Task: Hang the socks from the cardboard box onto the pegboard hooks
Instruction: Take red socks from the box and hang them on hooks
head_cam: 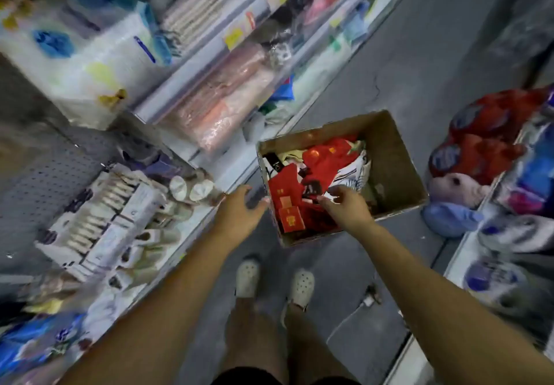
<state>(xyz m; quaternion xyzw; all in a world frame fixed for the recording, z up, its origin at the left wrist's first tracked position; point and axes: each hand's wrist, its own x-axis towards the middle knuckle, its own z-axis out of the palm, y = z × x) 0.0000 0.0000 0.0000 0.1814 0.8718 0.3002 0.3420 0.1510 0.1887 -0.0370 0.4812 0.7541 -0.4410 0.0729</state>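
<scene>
Cardboard box (392, 157): centre of the frame, on the floor (419, 70).
Socks (317, 169): in the box, piled toward its left end.
Pegboard (39, 172): left edge of the frame, left of the box, with packs (111, 217) hanging on it.
Shelves (209, 85): upper left, behind the pegboard.
Left hand (239, 211): just outside the box's left wall.
Right hand (344, 208): over the socks at the box's near end, perhaps touching them.
Shoes (247, 276): lower centre, before the box.
</scene>
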